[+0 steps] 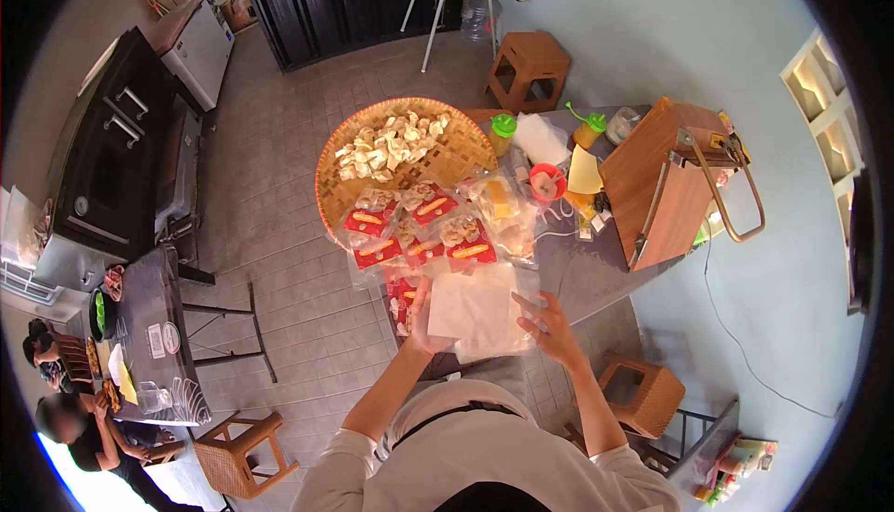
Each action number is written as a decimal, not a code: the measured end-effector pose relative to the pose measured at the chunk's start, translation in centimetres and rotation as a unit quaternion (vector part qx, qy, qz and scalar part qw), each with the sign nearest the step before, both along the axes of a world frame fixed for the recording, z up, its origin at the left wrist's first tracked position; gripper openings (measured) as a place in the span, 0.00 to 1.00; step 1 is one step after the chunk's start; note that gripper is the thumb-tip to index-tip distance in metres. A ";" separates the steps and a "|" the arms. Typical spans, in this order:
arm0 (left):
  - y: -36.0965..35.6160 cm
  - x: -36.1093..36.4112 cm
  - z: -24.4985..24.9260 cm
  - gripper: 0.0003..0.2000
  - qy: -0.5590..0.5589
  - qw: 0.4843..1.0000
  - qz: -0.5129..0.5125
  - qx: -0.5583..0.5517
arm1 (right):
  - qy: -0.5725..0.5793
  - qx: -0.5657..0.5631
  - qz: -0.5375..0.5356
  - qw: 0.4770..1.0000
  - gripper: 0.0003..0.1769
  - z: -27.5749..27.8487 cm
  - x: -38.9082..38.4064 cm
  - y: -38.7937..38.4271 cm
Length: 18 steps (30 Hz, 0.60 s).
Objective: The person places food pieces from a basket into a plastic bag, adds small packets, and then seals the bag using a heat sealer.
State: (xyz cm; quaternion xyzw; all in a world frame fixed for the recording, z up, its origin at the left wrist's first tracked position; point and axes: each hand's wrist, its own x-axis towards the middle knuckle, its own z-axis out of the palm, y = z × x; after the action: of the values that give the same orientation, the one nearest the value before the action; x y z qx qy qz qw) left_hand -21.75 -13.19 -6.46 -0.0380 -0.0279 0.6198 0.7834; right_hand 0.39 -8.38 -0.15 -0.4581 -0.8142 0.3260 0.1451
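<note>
A clear plastic bag with a white sheet showing in it lies before me at the near edge of the table. My left hand grips its left edge, fingers partly hidden by the plastic. On the right side, my right hand touches the bag with its fingers stretched out and apart. Just beyond are several filled clear packs with red labels, partly on a round woven tray. Small pale folded food pieces are heaped on the tray's far part.
Right of the packs stand a red cup, green-topped bottles and a wooden box with a handle. Brown stools stand near the table. Two people sit by another table at the left.
</note>
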 end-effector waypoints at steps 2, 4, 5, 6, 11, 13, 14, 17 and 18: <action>0.7 0.3 -0.6 0.31 -0.045 0.997 -0.036 0.057 | 0.166 -0.011 0.019 0.986 0.20 -1.9 0.2 0.0; 1.3 0.9 -0.1 0.34 -0.065 0.992 -0.064 0.088 | 0.227 -0.133 0.001 0.965 0.20 -0.9 0.2 -0.4; 1.5 1.2 0.2 0.34 -0.064 0.992 -0.065 0.087 | 0.285 -0.253 -0.014 0.925 0.20 -0.5 0.2 -0.5; 1.7 1.6 0.7 0.36 -0.020 0.998 -0.045 0.045 | 0.286 -0.253 -0.015 0.924 0.20 -1.0 0.0 -0.5; 2.7 3.2 2.5 0.43 0.037 0.998 0.044 -0.006 | 0.408 -0.209 -0.166 0.873 0.21 -2.8 -2.1 -0.5; 2.9 3.6 2.1 0.46 0.029 0.995 0.093 -0.038 | 0.400 -0.209 -0.183 0.874 0.20 -2.8 -3.7 -1.2; 2.9 3.5 1.9 0.46 0.030 0.994 0.094 -0.039 | 0.392 -0.207 -0.200 0.874 0.20 -2.6 -4.1 -1.4; 3.0 3.2 1.4 0.48 0.019 0.994 0.092 -0.061 | 0.201 -0.046 -0.139 0.969 0.17 -1.5 -4.3 -1.6; 3.2 3.1 1.8 0.49 0.046 0.992 0.110 -0.033 | 0.201 -0.047 -0.137 0.969 0.17 -0.9 -4.3 -1.6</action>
State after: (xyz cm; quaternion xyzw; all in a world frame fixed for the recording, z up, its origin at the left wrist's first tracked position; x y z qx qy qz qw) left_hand -18.65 -10.01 -4.69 -0.0317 0.0247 0.7036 0.7095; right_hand -3.94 -9.95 -1.06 -0.4965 -0.6818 0.4263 0.3269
